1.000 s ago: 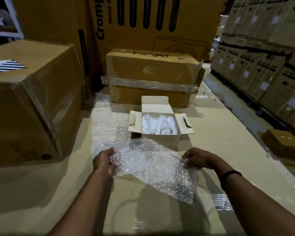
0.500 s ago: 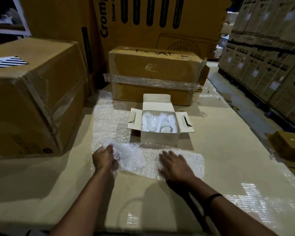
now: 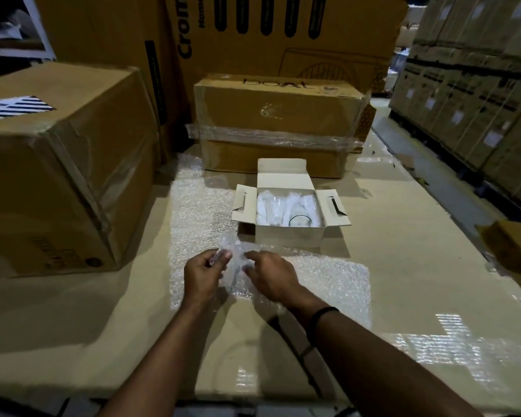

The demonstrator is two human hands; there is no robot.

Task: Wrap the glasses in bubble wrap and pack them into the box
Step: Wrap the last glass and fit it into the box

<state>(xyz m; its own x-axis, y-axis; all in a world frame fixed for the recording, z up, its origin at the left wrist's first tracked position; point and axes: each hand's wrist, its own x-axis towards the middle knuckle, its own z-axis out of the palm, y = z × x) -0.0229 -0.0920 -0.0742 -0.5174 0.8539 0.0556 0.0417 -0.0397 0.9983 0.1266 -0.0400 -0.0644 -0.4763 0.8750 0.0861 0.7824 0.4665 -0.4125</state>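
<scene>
A sheet of bubble wrap lies flat on the cardboard surface just in front of a small white open box. Inside the box stand wrapped glasses and one bare glass rim. My left hand pinches the sheet's raised left corner between thumb and fingers. My right hand is beside it, its curled fingers touching the lifted wrap; whether they grip it is unclear. A second sheet of bubble wrap lies left of the box.
A large taped carton stands at the left. A long taped carton sits behind the white box, with tall cartons behind that. Stacked cartons line the right side, and a small brown box lies low at the right.
The sheet, held up between both hands a second ago, was laid flat. My right hand slid left from pressing the sheet to the corner that my left hand lifts.
</scene>
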